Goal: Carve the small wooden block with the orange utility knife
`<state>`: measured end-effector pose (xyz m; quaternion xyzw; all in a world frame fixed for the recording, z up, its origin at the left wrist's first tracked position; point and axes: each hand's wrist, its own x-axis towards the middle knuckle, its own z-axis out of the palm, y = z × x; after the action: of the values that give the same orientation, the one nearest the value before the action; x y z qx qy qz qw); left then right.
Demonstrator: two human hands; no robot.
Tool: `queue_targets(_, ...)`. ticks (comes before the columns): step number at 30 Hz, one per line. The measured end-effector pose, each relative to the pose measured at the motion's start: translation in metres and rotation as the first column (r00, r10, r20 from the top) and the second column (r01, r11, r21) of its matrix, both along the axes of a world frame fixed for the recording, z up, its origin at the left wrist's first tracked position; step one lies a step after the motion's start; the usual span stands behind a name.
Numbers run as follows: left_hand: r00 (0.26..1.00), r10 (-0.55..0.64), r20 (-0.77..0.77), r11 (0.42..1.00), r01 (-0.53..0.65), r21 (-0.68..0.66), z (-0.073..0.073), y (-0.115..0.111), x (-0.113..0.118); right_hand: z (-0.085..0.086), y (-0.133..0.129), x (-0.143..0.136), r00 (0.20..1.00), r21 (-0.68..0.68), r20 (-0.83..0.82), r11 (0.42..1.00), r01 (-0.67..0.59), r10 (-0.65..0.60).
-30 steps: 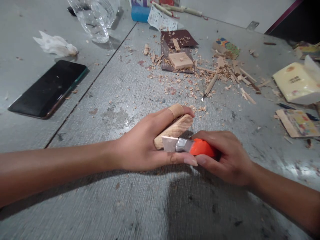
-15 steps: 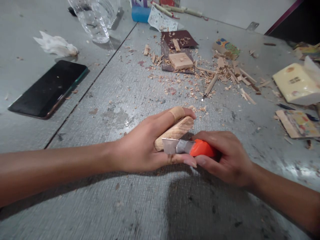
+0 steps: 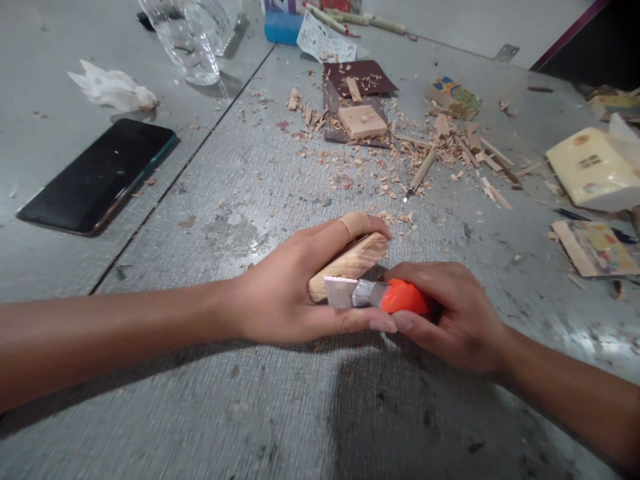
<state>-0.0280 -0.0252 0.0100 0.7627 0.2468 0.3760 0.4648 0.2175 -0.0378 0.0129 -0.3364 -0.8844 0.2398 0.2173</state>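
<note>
My left hand (image 3: 295, 287) is wrapped round a small pale wooden piece (image 3: 353, 262) with visible grain, its fingers along the far side and the thumb on the near side. A tan bandage (image 3: 356, 225) circles one of its fingers. In my right hand (image 3: 457, 313) is a cutter with an orange and grey body (image 3: 406, 297). The cutter's broad blade (image 3: 340, 291) points left and lies against the near side of the wood. The left thumb's tip meets my right thumb just below the cutter.
A black phone (image 3: 100, 175) lies at left, with crumpled tissue (image 3: 113, 88) and a clear glass (image 3: 193, 50) beyond. Wood block (image 3: 363, 123) rests on brown sandpaper (image 3: 367, 73). A carving tool (image 3: 420, 175) lies by wood scraps (image 3: 473, 137); a yellow tissue pack (image 3: 593, 170) is at right.
</note>
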Motion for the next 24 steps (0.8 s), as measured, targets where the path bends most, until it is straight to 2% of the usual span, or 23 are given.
queue_targets(9, 1.0, 0.007, -0.023, 0.997, -0.005, 0.077, 0.0057, 0.0, 0.0008, -0.0001, -0.0021, 0.0008, 0.999, 0.019, -0.027, 1.0, 0.025, -0.024)
queue_targets(24, 1.0, -0.005, -0.008, 1.0, 0.005, 0.004, 0.0049, -0.0008, 0.0008, -0.0012, 0.001, 0.0008, 1.0, -0.023, 0.0, 1.0, -0.005, 0.005)
